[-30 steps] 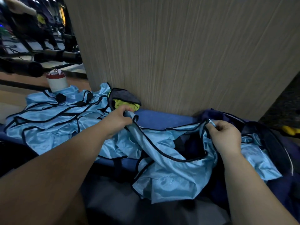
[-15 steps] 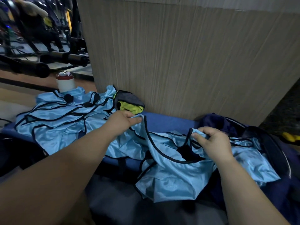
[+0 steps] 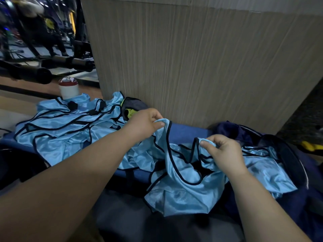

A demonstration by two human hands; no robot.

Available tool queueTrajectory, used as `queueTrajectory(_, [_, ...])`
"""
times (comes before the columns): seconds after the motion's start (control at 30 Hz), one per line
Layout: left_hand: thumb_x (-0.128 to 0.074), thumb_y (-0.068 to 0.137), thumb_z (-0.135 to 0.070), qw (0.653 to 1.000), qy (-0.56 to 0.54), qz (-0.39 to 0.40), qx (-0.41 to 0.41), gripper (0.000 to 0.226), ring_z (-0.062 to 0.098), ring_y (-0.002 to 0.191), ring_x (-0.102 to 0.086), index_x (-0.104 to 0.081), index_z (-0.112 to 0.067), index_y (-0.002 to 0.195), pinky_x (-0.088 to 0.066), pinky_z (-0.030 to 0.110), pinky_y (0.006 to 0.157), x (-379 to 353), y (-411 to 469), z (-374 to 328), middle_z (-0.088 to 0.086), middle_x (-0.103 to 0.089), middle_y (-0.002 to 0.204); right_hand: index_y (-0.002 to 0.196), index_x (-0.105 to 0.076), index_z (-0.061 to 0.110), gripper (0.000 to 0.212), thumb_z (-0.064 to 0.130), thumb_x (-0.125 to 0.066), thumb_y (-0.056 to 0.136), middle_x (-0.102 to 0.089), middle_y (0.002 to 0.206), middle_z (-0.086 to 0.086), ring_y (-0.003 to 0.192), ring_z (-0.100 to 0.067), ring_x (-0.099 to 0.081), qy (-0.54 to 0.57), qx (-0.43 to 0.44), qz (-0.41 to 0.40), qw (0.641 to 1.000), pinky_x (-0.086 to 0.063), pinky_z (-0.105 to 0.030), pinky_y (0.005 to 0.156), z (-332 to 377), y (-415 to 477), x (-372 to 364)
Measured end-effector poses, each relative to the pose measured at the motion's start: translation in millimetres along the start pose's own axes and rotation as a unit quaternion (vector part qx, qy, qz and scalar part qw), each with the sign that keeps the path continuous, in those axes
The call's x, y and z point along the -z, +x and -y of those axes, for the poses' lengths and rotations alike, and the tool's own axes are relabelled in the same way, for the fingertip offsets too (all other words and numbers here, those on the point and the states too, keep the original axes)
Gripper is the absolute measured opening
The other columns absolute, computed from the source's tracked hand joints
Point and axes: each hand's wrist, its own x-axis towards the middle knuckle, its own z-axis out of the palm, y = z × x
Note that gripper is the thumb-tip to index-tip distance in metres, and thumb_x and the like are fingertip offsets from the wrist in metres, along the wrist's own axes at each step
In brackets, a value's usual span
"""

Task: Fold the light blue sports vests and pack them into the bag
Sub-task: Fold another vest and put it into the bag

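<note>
A light blue sports vest (image 3: pixel 181 189) with black trim hangs crumpled between my hands over the front edge of a blue bench (image 3: pixel 185 132). My left hand (image 3: pixel 145 124) pinches one shoulder strap of it. My right hand (image 3: pixel 225 151) pinches the other strap, lower and to the right. A pile of more light blue vests (image 3: pixel 66 133) lies spread on the bench at the left. A dark navy bag (image 3: pixel 300 172) stands open at the right, with light blue fabric (image 3: pixel 267 172) lying in its mouth.
A wood-grain wall panel (image 3: pixel 201 67) rises right behind the bench. A white bottle with a red cap (image 3: pixel 68 89) stands behind the pile. A grey and yellow-green pouch (image 3: pixel 131 107) lies by the wall. Gym equipment (image 3: pixel 43 67) fills the far left.
Both hands have come closer together and the vest sags more between them. My right hand moved left and turned, with the strap bunched at its fingertips. The view has tilted down a little.
</note>
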Motion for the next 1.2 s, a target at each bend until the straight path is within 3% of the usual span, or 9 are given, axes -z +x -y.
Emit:
queueTrajectory(0.17, [-0.060, 0.094, -0.033, 0.997, 0.032, 0.072, 0.000, 0.011, 0.013, 0.087, -0.061, -0.067, -0.025, 0.096, -0.047, 0.025, 0.072, -4, -2, -1, -0.006, -0.065, 0.090, 0.068, -0.063, 0.005, 0.038, 0.037, -0.069, 0.089, -0.049, 0.056, -0.002, 0.054, -0.012, -0.044, -0.020, -0.019, 0.055, 0.998, -0.046, -0.036, 0.063, -1, -6, -10])
queueTrajectory(0.3, [-0.062, 0.093, -0.032, 0.995, -0.002, 0.094, -0.014, 0.018, 0.003, 0.088, -0.060, -0.071, -0.024, 0.107, -0.046, 0.017, 0.077, -2, -8, -7, -0.010, -0.068, 0.096, 0.079, -0.067, 0.031, 0.012, 0.032, -0.067, 0.091, -0.061, 0.065, 0.010, 0.059, -0.010, -0.053, 0.022, -0.010, 0.093, 0.995, -0.045, -0.023, 0.063, 9, -13, -11])
queueTrajectory(0.4, [-0.061, 0.094, -0.030, 0.993, -0.006, 0.111, -0.034, 0.013, -0.007, 0.081, -0.057, -0.070, -0.027, 0.102, -0.041, 0.003, 0.066, 2, -10, -16, -0.020, -0.064, 0.088, 0.096, -0.067, 0.038, 0.009, 0.038, -0.069, 0.088, -0.044, 0.052, 0.014, 0.050, -0.005, -0.042, 0.084, 0.008, 0.119, 0.989, -0.036, -0.014, 0.054, 31, -18, -11])
queueTrajectory(0.53, [-0.063, 0.093, -0.027, 0.988, -0.009, 0.134, -0.080, 0.009, 0.004, 0.084, -0.061, -0.069, -0.026, 0.099, -0.046, 0.020, 0.077, 9, -12, -31, -0.015, -0.067, 0.084, 0.092, -0.064, 0.043, 0.018, 0.055, -0.067, 0.078, -0.050, 0.064, 0.009, 0.058, -0.005, -0.045, 0.101, 0.014, 0.112, 0.988, -0.040, -0.022, 0.062, 61, -12, -19])
queueTrajectory(0.67, [-0.066, 0.090, -0.030, 0.984, -0.038, 0.131, -0.111, 0.011, 0.011, 0.069, -0.056, -0.065, -0.025, 0.100, -0.045, 0.032, 0.071, 21, -15, -43, -0.010, -0.063, 0.066, 0.082, -0.065, 0.011, 0.031, 0.041, -0.070, 0.087, -0.046, 0.063, 0.007, 0.056, -0.004, -0.041, 0.072, 0.033, 0.123, 0.989, -0.036, -0.025, 0.058, 84, -4, -24])
queueTrajectory(0.77, [-0.068, 0.089, -0.031, 0.981, -0.120, 0.106, -0.107, 0.020, 0.009, 0.072, -0.056, -0.063, -0.022, 0.105, -0.045, 0.031, 0.077, 33, -19, -47, -0.004, -0.064, 0.074, 0.069, -0.052, 0.006, 0.039, 0.034, -0.068, 0.090, -0.037, 0.056, 0.007, 0.052, -0.006, -0.034, 0.149, 0.018, 0.129, 0.980, -0.030, -0.027, 0.056, 100, -2, -21])
queueTrajectory(0.9, [-0.075, 0.072, -0.034, 0.946, -0.270, 0.154, -0.096, 0.047, 0.009, 0.085, -0.063, -0.057, -0.019, 0.113, -0.047, 0.028, 0.087, 50, -27, -51, 0.000, -0.067, 0.089, 0.082, -0.051, -0.012, 0.084, 0.065, -0.078, 0.065, -0.050, 0.078, -0.008, 0.073, -0.020, -0.043, 0.254, -0.006, 0.127, 0.959, -0.033, -0.038, 0.068, 127, -4, -12])
queueTrajectory(1.07, [-0.076, 0.080, -0.006, 0.949, -0.259, 0.154, -0.095, 0.042, 0.005, 0.074, -0.064, -0.057, -0.014, 0.117, -0.051, 0.017, 0.069, 59, -33, -58, -0.001, -0.066, 0.086, 0.080, -0.063, 0.004, 0.034, 0.037, -0.074, 0.081, -0.060, 0.077, -0.019, 0.073, -0.028, -0.055, 0.311, -0.059, 0.101, 0.943, -0.045, -0.041, 0.069, 145, -7, 6])
queueTrajectory(1.2, [-0.071, 0.085, -0.006, 0.950, -0.285, 0.103, -0.080, 0.014, 0.004, 0.062, -0.061, -0.062, -0.011, 0.093, -0.047, 0.017, 0.058, 58, -32, -58, 0.000, -0.065, 0.076, 0.072, -0.064, 0.014, 0.027, 0.035, -0.073, 0.086, -0.064, 0.073, -0.013, 0.068, -0.025, -0.058, 0.283, -0.066, 0.072, 0.954, -0.048, -0.039, 0.067, 142, -4, 10])
